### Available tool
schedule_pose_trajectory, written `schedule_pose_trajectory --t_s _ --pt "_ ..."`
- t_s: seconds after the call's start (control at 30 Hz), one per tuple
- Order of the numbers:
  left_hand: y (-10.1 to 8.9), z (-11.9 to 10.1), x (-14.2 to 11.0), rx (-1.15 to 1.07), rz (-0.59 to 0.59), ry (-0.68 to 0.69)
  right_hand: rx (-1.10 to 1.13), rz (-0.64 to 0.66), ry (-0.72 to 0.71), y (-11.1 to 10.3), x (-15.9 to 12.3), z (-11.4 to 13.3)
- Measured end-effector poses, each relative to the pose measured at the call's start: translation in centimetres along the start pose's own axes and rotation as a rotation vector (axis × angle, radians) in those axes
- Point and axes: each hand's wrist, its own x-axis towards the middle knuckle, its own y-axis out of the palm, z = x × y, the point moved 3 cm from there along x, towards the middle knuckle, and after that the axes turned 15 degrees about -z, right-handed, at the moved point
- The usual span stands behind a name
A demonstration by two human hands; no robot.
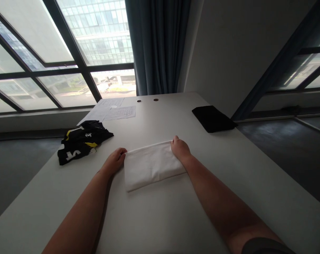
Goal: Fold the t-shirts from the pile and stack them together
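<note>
In front of me a white cloth [152, 165], folded into a flat rectangle, lies slightly turned on the white table [160, 218]. My left hand [116, 160] pinches its far left corner, fingers closed. At the far right corner my right hand [180, 148] grips the cloth's edge, with the fingers curled over it. The near edge of the cloth rests on the tabletop. What kind of cloth item it is, I cannot tell.
A crumpled black garment with yellow and white marks [82, 141] lies on the left. A folded black cloth [214, 119] is at the right edge. Papers [117, 112] and two cable holes [156, 100] are at the back, before a window and blue curtain [157, 49].
</note>
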Motion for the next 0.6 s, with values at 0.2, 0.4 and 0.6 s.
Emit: schedule_pose_trajectory --t_s 0.2,0.4,0.6 --pt "-0.24 0.50 -0.11 -0.035 0.040 -0.034 -0.054 -0.060 -0.071 0.28 -0.50 -0.07" --pt "0.39 0.17 0.05 0.033 0.015 -0.014 -0.100 -0.091 -0.081 0.70 -0.54 -0.38" --pt "0.51 0.18 -0.07 0.064 -0.012 -0.046 -0.104 -0.089 -0.081 0.37 -0.66 -0.28"
